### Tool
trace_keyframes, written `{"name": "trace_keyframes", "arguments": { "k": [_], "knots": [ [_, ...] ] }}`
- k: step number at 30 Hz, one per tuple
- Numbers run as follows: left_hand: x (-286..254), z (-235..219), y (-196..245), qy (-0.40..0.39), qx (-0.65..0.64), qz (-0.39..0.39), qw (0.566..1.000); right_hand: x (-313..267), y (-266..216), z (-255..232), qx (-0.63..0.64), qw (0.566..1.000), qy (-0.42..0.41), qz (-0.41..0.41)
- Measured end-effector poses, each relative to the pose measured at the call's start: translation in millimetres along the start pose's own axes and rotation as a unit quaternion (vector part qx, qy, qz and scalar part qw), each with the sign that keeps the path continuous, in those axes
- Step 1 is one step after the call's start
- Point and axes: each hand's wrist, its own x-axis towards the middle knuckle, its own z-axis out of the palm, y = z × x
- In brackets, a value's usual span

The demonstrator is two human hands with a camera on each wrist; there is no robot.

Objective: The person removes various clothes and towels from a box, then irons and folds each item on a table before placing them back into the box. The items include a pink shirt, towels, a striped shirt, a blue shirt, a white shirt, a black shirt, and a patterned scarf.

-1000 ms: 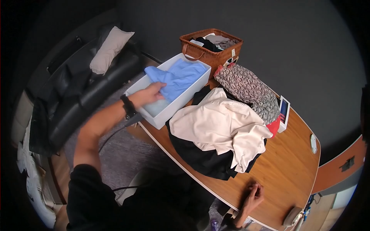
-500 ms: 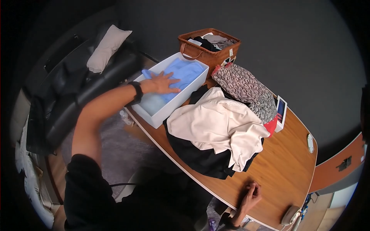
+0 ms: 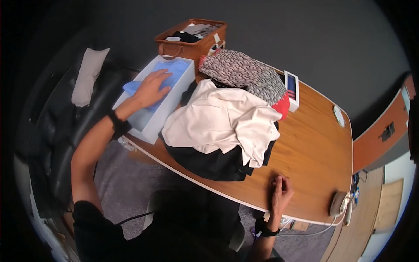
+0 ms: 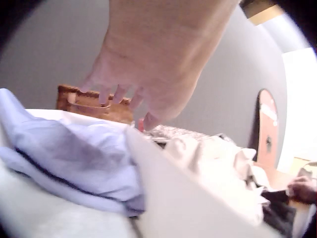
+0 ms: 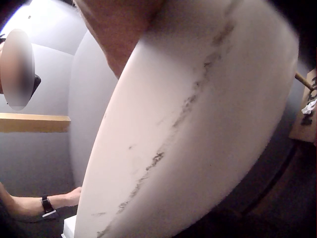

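We are seeing the left hand (image 3: 152, 89) hovering just above the blue cloth (image 3: 177, 67), which is lying inside the white box (image 3: 171, 106); its fingers are standing apart, fairly straight, gripping nothing. Our right hand (image 3: 282, 194) is resting by the edge of the table (image 3: 314, 148), its fingers curling loosely (we are spotting nothing in them). Between both hands, cream cloth (image 3: 214, 113) is draping over black cloth (image 3: 209, 165).

Spotting two hands (image 3: 150, 89) (image 3: 283, 194), one blue cloth (image 3: 176, 70), one large white box (image 3: 164, 115), one wicker basket (image 3: 205, 46), one pillow (image 3: 89, 77), one worktop (image 3: 312, 153)!
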Motion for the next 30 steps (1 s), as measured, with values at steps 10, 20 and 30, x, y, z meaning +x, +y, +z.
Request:
{"name": "trace_keyframes", "arguments": {
  "k": [10,20,30],
  "knots": [
    [12.3,24.0,138.0,-0.019,0.028,0.105,0.994,2.2,5.1,-0.7,-0.008,1.000,-0.002,-0.026],
    [100.8,64.3,107.5,-0.135,-0.141,-0.090,0.977,1.0,-2.0,-4.0,-0.026,0.996,0.033,-0.076],
    [103.0,-106.5,300.2,0.104,-0.092,0.256,0.957,4.4,7.0,-10.7,0.102,0.994,0.015,-0.029]
  ]
}}
